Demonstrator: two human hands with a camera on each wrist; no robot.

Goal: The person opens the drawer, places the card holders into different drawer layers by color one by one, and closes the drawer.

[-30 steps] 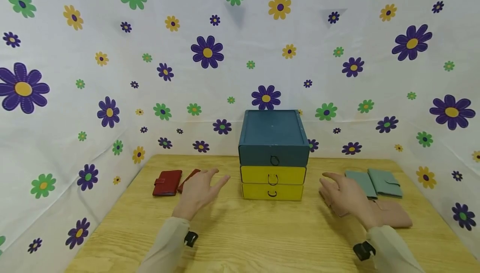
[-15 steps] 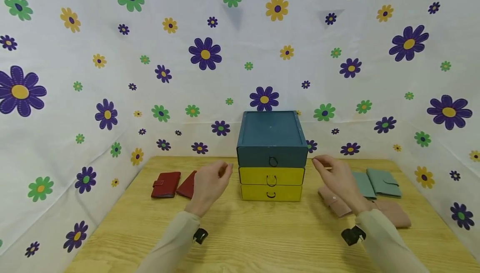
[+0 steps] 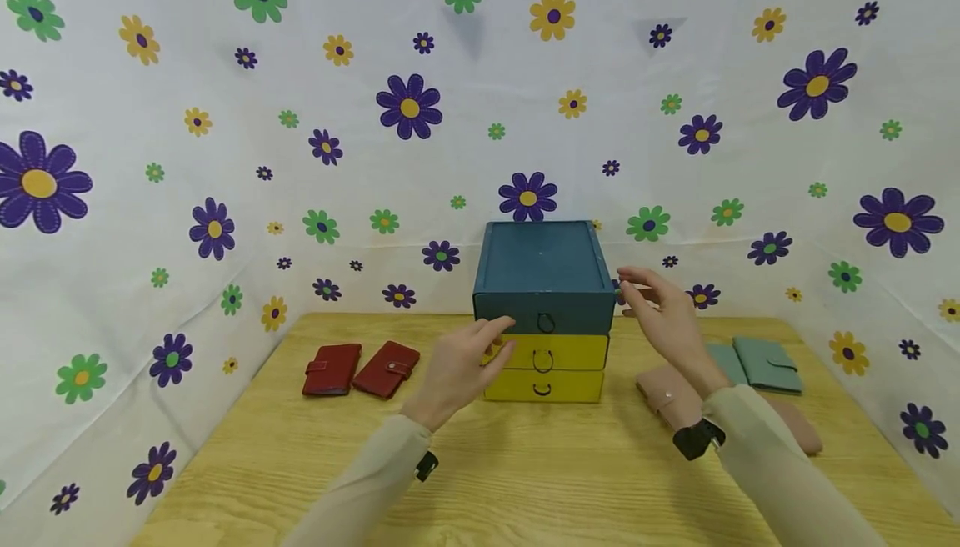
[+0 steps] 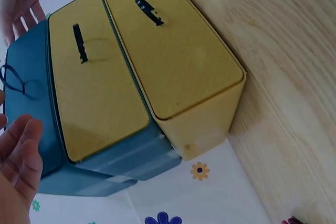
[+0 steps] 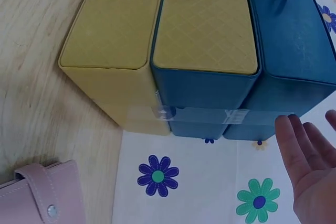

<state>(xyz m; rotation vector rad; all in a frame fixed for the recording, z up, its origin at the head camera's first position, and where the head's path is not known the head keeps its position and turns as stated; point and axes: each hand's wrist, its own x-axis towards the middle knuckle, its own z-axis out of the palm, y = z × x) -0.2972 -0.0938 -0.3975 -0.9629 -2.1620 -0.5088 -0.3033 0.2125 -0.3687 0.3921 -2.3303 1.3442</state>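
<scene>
A stack of three drawer boxes stands at the back middle of the table, a blue top drawer (image 3: 510,307) over two yellow drawers (image 3: 577,353), each with a black loop handle. My left hand (image 3: 457,368), its fingers relaxed and holding nothing, overlaps the left front of the stack in the head view. My right hand (image 3: 667,322) is raised beside the right side of the blue top, fingertips close to its edge. Seen from the right wrist, that hand (image 5: 312,166) has its palm turned up beside the taped side of the stack, fingers fairly straight.
Two red wallets (image 3: 332,369) lie on the wooden table (image 3: 495,480) to the left. On the right are pink wallets (image 3: 667,393) and green wallets (image 3: 767,365), partly covered by my right arm. A flower-printed cloth (image 3: 337,197) hangs behind and at both sides.
My left hand has moved right, from over the red wallets to the front of the stack. The right hand has risen from the pink wallets to beside the blue top.
</scene>
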